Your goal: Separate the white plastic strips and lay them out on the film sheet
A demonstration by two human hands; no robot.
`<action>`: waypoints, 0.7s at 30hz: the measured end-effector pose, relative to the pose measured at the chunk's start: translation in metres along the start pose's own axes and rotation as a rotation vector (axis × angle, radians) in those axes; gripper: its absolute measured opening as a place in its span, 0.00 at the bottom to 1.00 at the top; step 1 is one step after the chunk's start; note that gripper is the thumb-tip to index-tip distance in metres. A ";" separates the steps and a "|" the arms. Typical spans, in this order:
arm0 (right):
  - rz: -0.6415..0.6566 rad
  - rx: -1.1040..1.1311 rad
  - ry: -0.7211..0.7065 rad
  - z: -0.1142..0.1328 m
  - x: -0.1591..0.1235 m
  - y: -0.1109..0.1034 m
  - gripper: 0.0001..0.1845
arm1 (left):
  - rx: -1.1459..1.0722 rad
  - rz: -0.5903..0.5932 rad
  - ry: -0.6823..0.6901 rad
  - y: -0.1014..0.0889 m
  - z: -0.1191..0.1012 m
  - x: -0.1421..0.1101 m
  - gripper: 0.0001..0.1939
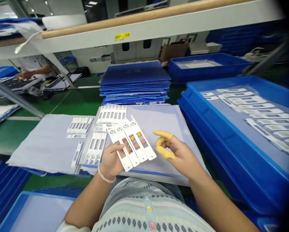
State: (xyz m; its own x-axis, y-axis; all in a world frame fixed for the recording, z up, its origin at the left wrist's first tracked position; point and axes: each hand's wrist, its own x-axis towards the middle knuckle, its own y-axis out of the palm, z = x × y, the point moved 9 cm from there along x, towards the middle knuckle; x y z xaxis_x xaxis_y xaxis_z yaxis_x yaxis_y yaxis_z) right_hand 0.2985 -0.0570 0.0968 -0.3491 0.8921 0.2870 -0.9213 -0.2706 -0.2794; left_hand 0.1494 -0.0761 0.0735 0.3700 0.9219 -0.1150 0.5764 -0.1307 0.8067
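My left hand grips several slim white plastic panels, fanned out side by side and tilted above the work surface. Each panel has rectangular windows and a round detail near its upper end. Fingers with yellow coverings show through the windows from behind. Just right of the panels, my right hand is raised with yellow finger cots on thumb and fingers; its fingers are apart, touching nothing. Under both hands lies a pale sheet-topped stack. More white panels lie in groups on its left side.
Blue trays stand stacked at right, the top one holding rows of white panels. A pile of blue sheets rises behind. Another pale sheet lies left. A shelf beam crosses overhead. A co-worker's hand shows far left.
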 end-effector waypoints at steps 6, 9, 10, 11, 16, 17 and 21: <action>0.230 0.472 0.142 -0.004 -0.020 0.041 0.34 | 0.075 0.127 -0.075 0.020 -0.010 -0.015 0.31; 0.249 0.424 0.129 0.002 -0.023 0.043 0.35 | 0.095 0.175 -0.098 0.032 -0.014 -0.019 0.19; 0.238 0.409 0.115 0.005 -0.024 0.041 0.33 | 0.100 0.185 -0.091 0.035 -0.016 -0.021 0.16; 0.224 0.393 0.102 0.006 -0.024 0.038 0.32 | 0.106 0.194 -0.085 0.037 -0.017 -0.022 0.13; 0.220 0.316 0.082 0.011 -0.028 0.035 0.32 | 0.114 0.180 -0.108 0.038 -0.016 -0.025 0.18; 0.228 0.310 0.077 0.012 -0.029 0.036 0.33 | 0.112 0.183 -0.118 0.039 -0.015 -0.026 0.22; 0.269 0.320 0.025 0.020 -0.032 0.035 0.33 | 0.103 0.212 -0.146 0.043 -0.013 -0.029 0.30</action>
State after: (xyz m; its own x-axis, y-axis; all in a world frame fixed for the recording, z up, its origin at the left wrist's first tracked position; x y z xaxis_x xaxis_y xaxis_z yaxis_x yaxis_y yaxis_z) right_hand 0.2737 -0.1024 0.0958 -0.5836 0.7819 0.2190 -0.8062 -0.5901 -0.0416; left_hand 0.1543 -0.1034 0.1193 0.5869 0.8087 -0.0382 0.5431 -0.3583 0.7594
